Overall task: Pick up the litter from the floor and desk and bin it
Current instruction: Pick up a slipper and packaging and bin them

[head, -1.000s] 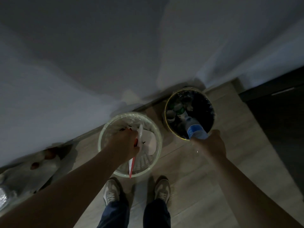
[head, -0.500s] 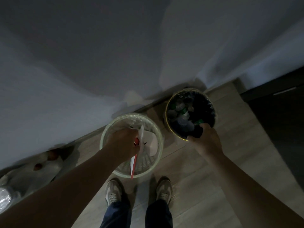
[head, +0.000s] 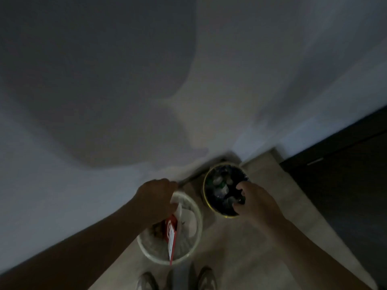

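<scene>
In a dim corner of the room, on a pale wood-pattern floor point(head: 240, 258) at the foot of a plain white wall point(head: 251, 80): two round bins, side by side and close together. Nearer to the feet, a white bin point(head: 200, 225) with a ribbed inner wall and some white paper inside. Beyond it and to the right, a dark bin point(head: 205, 191) with a thin yellow rim, filled with plastic bottles point(head: 218, 182) and set right at the base of the wall. Above the white bin, the left hand point(head: 156, 197), clenched around a red and white wrapper point(head: 171, 233) together with a piece of white paper, with the wrapper hanging down from the fist, its lower tip past the near rim of the white bin. Above the near right edge of the dark bin, the right hand point(head: 256, 201), thumb and fingers curled toward each other; too dark to tell whether anything is pinched between them. At the right side, a dark cabinet front point(head: 345, 185) standing on the floor. At the bottom edge, two shoes point(head: 207, 279), toes toward the bins. On the wall above the left arm, a large soft shadow.
</scene>
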Demonstrator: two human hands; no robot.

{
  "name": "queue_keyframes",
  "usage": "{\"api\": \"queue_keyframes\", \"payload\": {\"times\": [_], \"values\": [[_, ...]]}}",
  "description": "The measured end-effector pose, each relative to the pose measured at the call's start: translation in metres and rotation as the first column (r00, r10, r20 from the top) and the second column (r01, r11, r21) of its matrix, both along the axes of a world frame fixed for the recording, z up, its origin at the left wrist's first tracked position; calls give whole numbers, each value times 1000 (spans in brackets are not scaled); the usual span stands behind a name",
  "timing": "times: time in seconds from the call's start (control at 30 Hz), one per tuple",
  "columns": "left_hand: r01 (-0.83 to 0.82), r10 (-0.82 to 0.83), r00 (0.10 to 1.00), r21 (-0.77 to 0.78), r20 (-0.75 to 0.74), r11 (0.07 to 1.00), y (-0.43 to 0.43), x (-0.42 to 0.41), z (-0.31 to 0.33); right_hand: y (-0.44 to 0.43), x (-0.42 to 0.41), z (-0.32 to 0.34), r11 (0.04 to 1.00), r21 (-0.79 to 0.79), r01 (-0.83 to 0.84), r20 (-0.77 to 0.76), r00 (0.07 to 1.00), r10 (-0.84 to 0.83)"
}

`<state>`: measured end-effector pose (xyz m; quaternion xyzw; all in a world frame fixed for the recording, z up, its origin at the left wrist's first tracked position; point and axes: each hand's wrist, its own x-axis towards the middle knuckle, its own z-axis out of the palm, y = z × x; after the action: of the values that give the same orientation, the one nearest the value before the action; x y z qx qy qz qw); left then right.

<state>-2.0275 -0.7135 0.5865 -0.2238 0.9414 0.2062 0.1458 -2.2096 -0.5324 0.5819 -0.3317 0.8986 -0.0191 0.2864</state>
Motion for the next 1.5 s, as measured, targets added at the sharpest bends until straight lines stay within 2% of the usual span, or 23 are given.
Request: {"api": "queue_keyframes", "payload": {"times": [0.07, 0.23, 0.33, 0.47, 0.63, 0.77, 1.0, 1.13, 1.3, 1.4, 1.5], "values": [[48, -49, 999, -44, -8, 998, -13, 0, 48, -6, -4, 54, 999, -23, -47, -25, 999, 46], [59, -91, 974, -156, -209, 986, -40, 1, 183, -12, -7, 211, 976, -187, -111, -97, 991, 94], [97, -166, 948, -251, -272, 963, -43, 0, 278, -6, -1, 313, 955, -260, -144, -196, 976, 94], [56, -221, 889, -384, -400, 921, -34, 0, 410, 10, 4, 434, 921, -319, -224, -369, 924, 97], [-21, -279, 820, -514, -499, 857, -9, -6, 538, 34, 7, 556, 837, -461, -296, -524, 851, 13], [-51, -333, 766, -569, -549, 821, 14, -10, 610, 50, 2, 626, 751, -519, -408, -615, 789, 4], [-233, -325, 717, -651, -616, 722, 58, -3, 688, 77, -14, 698, 592, -557, -583, -703, 710, 39], [-331, -250, 721, -639, -646, 694, 82, 6, 699, 80, -22, 713, 495, -556, -668, -726, 680, 102], [-433, -147, 760, -661, -633, 613, 103, 38, 695, 58, -8, 719, 374, -495, -784, -765, 598, 240], [-519, -44, 772, -668, -634, 532, 112, 78, 698, 38, 19, 724, 292, -466, -835, -770, 546, 330], [-597, 59, 767, -676, -639, 432, 129, 129, 704, 21, 57, 727, 162, -455, -875, -792, 482, 376]]}}
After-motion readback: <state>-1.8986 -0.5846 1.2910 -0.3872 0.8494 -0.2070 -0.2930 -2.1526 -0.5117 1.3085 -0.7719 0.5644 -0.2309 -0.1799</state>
